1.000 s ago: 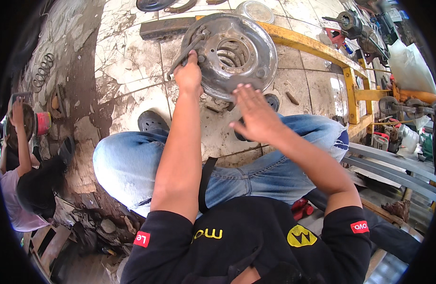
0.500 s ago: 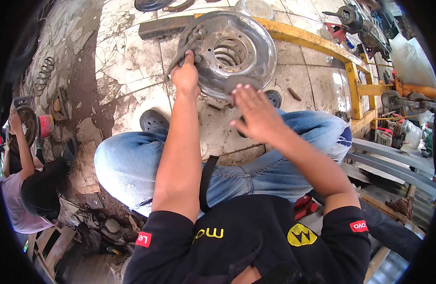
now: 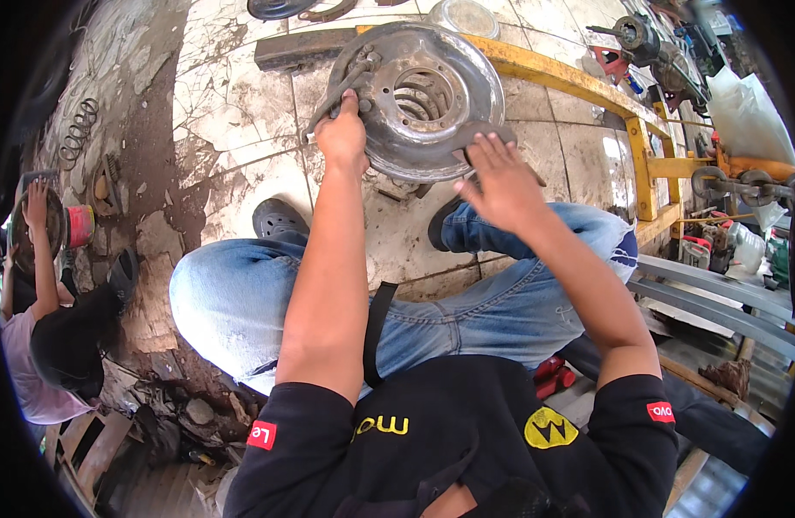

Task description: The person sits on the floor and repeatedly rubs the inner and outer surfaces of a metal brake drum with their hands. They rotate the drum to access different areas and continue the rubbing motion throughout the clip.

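A round metal brake backing plate [image 3: 397, 142], with a large central hole ringed by bolt holes, is propped in front of me. My left hand [image 3: 341, 138] is closed round its left side, at a dark metal fitting [image 3: 356, 78] with a lever-like arm. My right hand [image 3: 501, 177] presses a dark sheet like sandpaper [image 3: 477, 132] onto the plate's lower right rim, fingers laid along it. A coil spring [image 3: 412, 105] shows through the central hole; what supports the plate is mostly hidden.
A yellow steel frame [image 3: 561, 76] runs from behind the plate to the right. Another person's hand [image 3: 37, 203] rests on a round part at the left. A loose coil spring [image 3: 78, 134] lies on the cracked floor. Metal rails [image 3: 717, 302] stand at the right.
My right hand has slid the sheet rightward and slightly up along the plate's lower rim. My left hand stays put. The other person's hand has shifted on their round part.
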Demonstrator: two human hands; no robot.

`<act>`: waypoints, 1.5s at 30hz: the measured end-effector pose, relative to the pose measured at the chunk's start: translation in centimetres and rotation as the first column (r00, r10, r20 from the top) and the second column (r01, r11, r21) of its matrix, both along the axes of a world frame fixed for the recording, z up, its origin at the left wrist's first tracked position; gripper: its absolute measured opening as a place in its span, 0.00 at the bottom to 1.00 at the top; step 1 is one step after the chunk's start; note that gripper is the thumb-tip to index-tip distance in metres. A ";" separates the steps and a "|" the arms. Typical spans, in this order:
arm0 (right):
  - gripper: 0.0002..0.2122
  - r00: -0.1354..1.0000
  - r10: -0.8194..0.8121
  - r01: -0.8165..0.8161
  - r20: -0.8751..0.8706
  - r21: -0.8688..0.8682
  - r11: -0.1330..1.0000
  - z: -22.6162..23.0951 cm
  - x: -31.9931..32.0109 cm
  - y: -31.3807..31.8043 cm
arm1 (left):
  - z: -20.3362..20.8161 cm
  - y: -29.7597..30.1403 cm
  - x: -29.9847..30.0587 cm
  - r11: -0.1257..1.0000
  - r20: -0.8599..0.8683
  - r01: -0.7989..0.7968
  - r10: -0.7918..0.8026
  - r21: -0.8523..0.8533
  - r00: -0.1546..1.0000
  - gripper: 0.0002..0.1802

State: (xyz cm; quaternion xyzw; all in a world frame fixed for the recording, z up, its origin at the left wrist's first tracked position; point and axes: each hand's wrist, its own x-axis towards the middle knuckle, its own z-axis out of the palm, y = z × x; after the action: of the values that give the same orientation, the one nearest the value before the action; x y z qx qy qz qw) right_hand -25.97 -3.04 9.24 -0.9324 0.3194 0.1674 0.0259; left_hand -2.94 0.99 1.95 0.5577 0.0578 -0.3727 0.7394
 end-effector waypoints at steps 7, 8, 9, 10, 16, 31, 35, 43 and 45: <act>0.35 1.000 0.013 -0.011 -0.027 0.081 0.997 0.2 0.8 1.1 | -0.2 0.4 0.1 0.998 0.079 0.056 -0.058 0.037 0.995 0.27; 0.35 0.998 0.026 -0.022 -0.058 0.072 0.997 0.4 0.9 0.9 | 0.4 0.3 -0.2 0.997 0.096 0.054 -0.059 0.054 0.994 0.26; 0.35 0.995 0.039 -0.033 -0.089 0.062 0.997 0.6 1.0 0.8 | -0.1 0.1 -0.2 0.997 0.075 0.028 -0.033 0.070 0.997 0.26; 0.35 0.991 0.051 -0.045 -0.120 0.053 0.998 0.7 1.0 0.9 | -0.5 0.3 -0.1 0.998 0.062 0.018 -0.022 0.061 0.998 0.26; 0.35 0.979 -0.011 -0.052 0.204 0.301 0.952 -1.5 6.3 5.0 | -0.9 -0.3 0.4 0.999 0.044 0.035 -0.034 -0.003 0.998 0.23; 0.34 0.951 0.040 -0.131 0.308 0.282 0.951 -2.0 6.4 4.6 | -0.7 0.0 0.1 0.998 0.055 0.035 -0.038 0.052 0.998 0.22; 0.32 0.961 0.084 -0.155 0.263 0.263 0.952 -2.0 4.3 3.3 | -0.7 0.7 0.2 0.999 -0.016 0.035 -0.036 -0.019 0.999 0.22; 0.34 0.988 0.097 -0.117 0.121 0.174 0.978 -0.7 3.7 2.5 | -0.4 -0.1 0.0 1.000 -0.073 -0.017 0.018 0.012 0.997 0.22; 0.35 0.966 0.042 -0.100 0.254 0.222 0.970 -1.4 5.3 4.5 | -1.2 0.0 0.3 1.000 -0.062 -0.006 0.006 -0.011 0.998 0.22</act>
State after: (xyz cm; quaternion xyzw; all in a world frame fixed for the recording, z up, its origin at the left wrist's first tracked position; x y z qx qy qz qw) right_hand -20.65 1.48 7.81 -0.9474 0.2579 0.0871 0.1684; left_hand -2.59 0.97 0.71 0.5414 0.0803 -0.3880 0.7416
